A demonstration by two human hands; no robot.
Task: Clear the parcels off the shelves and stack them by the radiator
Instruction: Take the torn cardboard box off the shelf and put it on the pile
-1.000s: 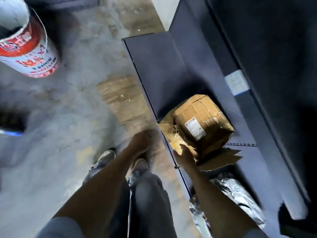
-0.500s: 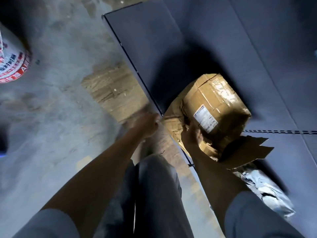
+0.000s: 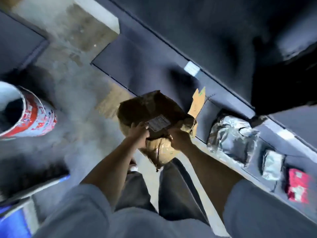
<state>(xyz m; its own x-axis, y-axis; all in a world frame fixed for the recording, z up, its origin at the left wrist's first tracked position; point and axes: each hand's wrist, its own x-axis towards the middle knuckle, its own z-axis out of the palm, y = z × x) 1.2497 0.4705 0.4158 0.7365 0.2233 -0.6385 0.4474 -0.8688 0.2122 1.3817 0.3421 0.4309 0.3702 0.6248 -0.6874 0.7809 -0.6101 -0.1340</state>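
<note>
In front of you, over the floor: cardboard parcel (image 3: 151, 110), held up off the shelf in both hands, tilted, its white label (image 3: 158, 123) facing you.
L hand (image 3: 139, 134): fingers curled round the parcel's near-left edge, thumb just beside the label. Firm hold.
R hand (image 3: 179, 137): clamped on the near-right side, fingers wrapped into crumpled cardboard & tape.
Parcel cond.: battered; a torn flap (image 3: 198, 103) sticks up on the right; the lower part sags, pale brown w/ a strip hanging down btw your legs.
Shelf (image 3: 147, 66): dark, low, running diagonally on your right; the stretch left of the flap shows only bare board.
Shelf contents, right of parcel: big silver foil bag (image 3: 231, 136) in the nearest bay, smaller silver packet (image 3: 272, 164) next, then a red packet (image 3: 298, 186), each sitting in its own divided section.
Bucket (image 3: 25, 110): red & white, on the concrete to your left, well apart from the parcel; inside looks dark, contents can't be made out.
Bottom left: blue item (image 3: 15, 222), blurred, can't ID.
</note>
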